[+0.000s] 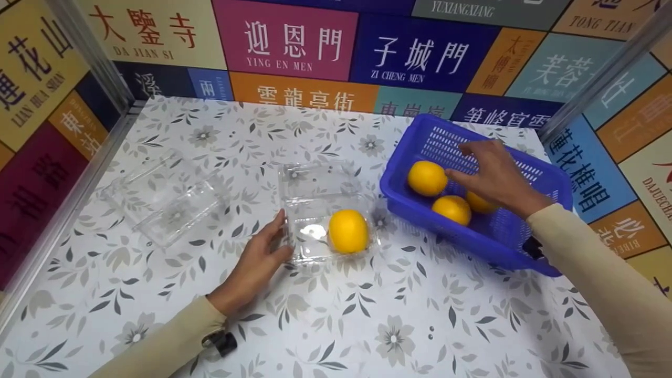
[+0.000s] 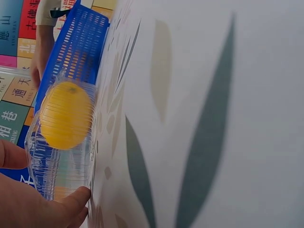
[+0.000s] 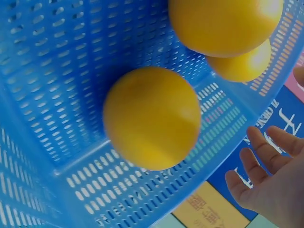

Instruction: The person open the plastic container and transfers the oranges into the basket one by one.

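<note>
In the head view an orange (image 1: 348, 231) sits in the right half of a clear plastic box (image 1: 310, 247), whose lid (image 1: 320, 181) is folded back. The left hand (image 1: 257, 262) touches the box's left side, its fingers (image 2: 71, 204) fairly straight along the edge. Over a blue plastic basket (image 1: 441, 228), the right hand (image 1: 496, 173) hovers with fingers spread and holds nothing. Three oranges lie in the basket: one near the left wall (image 1: 427, 178), one in front (image 1: 451, 211), and one partly hidden under the hand (image 1: 480, 202). They appear large in the right wrist view (image 3: 152, 118).
Another clear plastic box (image 1: 168, 199), opened out, lies on the left of the table. A floral cloth (image 1: 394, 336) covers the tabletop. Panels with printed place names (image 1: 294, 42) stand along the back and both sides. A dark band (image 1: 220, 342) is on the left sleeve.
</note>
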`<state>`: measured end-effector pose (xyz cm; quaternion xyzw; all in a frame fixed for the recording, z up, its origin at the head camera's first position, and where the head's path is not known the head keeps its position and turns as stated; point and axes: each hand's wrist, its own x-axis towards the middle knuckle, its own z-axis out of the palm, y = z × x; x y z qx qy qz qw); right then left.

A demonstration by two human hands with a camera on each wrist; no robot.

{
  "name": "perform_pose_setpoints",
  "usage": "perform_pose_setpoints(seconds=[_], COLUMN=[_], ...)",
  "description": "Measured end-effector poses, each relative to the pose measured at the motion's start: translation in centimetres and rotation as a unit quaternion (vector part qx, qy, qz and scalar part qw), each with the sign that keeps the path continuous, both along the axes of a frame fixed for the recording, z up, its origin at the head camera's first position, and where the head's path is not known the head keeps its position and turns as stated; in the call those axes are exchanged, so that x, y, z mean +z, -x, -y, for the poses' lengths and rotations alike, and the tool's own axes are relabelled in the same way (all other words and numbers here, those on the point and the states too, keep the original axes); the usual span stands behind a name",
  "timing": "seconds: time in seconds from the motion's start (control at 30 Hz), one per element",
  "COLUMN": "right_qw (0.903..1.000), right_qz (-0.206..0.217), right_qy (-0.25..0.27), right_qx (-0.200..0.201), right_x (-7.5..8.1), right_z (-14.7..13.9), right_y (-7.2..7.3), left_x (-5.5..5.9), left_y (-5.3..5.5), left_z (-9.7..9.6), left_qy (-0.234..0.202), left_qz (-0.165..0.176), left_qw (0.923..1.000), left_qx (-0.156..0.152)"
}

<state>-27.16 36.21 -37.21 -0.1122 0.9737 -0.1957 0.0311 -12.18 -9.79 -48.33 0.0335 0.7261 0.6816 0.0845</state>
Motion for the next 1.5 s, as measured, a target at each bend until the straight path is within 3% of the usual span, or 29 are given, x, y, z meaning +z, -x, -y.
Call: perform_pose_setpoints(seconds=[0.37,0.57,0.83,1.2,1.5], right_qw=[0.9997,0.9983,0.9952,0.9907,0.9796], right_qz=[-0.003,-0.023,-0.049,-0.076,-0.098], right_qy=[0.019,0.033,0.046,0.036,0.050], right_qx=[0.014,0.042,0.070,0.106,0.168], right_x=[1.5,1.8,1.4,1.3,0.7], right_z=[2.2,3.7,5.6,8.2,9.5], right_y=[-1.1,-1.6,-2.3,-3.6,-4.2], left_x=[0.1,0.2,0.2,0.2,0.0], left_y=[-0.2,0.0,0.1,0.0,0.0], left_z=[-0.2,-0.2,0.0,0.0,-0.1], left_qy=[-0.029,-0.011,0.021,0.004,-0.006], left_qz=[0.017,0.019,0.014,0.020,0.014], left_qw=[0.9994,0.9998,0.9997,0.9998,0.9999], left_qx=[0.008,0.004,-0.002,-0.001,0.005])
